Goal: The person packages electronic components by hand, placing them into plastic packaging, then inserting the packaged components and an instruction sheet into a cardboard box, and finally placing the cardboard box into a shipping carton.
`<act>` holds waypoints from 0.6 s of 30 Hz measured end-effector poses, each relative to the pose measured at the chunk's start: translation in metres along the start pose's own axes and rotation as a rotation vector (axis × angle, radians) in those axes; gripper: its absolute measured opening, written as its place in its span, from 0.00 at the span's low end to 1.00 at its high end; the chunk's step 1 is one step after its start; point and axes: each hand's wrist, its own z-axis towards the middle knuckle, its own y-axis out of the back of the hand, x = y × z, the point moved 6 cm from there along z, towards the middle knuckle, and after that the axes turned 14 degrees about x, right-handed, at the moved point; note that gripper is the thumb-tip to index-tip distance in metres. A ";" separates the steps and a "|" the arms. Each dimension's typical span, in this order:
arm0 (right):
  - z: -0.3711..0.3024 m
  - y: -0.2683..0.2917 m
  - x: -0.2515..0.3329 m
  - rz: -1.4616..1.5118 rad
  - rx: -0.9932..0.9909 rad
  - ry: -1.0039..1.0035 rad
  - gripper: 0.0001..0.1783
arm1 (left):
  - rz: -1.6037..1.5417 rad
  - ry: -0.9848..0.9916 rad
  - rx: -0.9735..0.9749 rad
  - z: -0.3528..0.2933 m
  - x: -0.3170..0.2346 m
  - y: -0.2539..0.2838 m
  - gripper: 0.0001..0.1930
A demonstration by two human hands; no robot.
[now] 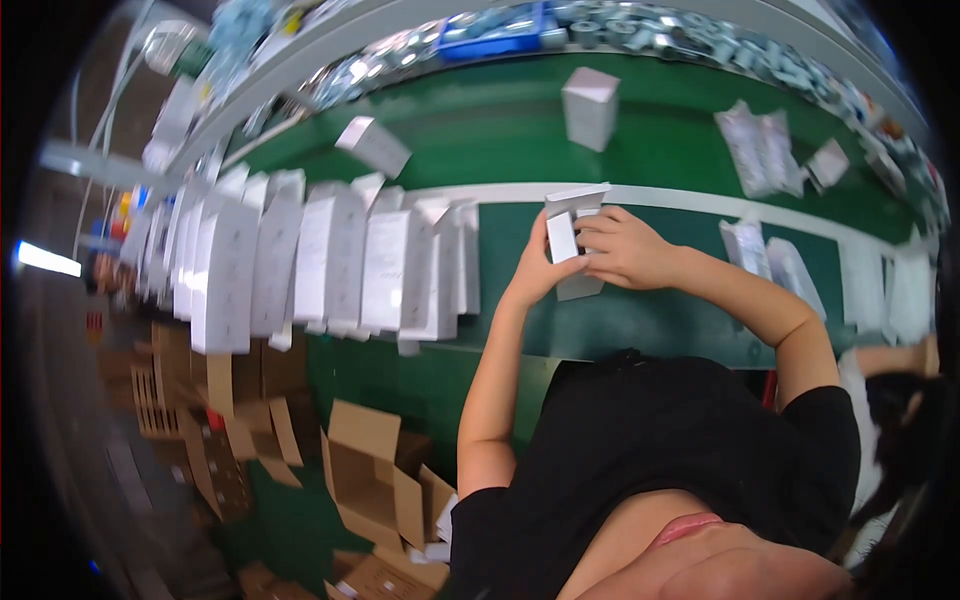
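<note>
Between my hands, over the near green work surface, is a white carton [563,238] with a flap standing up at its far end. My left hand [540,268] wraps its left side, thumb across the near part. My right hand [632,250] grips the right side, its fingers bent over the carton's opening; what lies under those fingers is hidden. Just left of my hands stands a row of upright white cartons [390,265]. Beyond them, one white carton [592,108] stands on the far green strip and another white carton [374,146] leans to the left.
Clear plastic packets [757,150] and a small white box [828,163] are at the right. Along the back runs a shelf with a blue tray [490,32] and many small grey parts. Open brown cardboard boxes [370,475] sit below the table at left. Another person's arm [895,358] shows at the right edge.
</note>
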 end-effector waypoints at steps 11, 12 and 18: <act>-0.136 0.018 -0.015 0.239 -0.076 -0.516 0.07 | 0.656 -0.017 0.161 0.057 -0.006 -0.067 0.34; -0.146 0.011 -0.014 0.336 -0.150 -0.585 0.08 | 0.665 -0.006 0.167 0.060 -0.010 -0.073 0.34; -0.154 -0.102 -0.007 1.693 -0.552 -0.862 0.17 | 1.479 0.117 0.296 0.074 -0.044 -0.129 0.26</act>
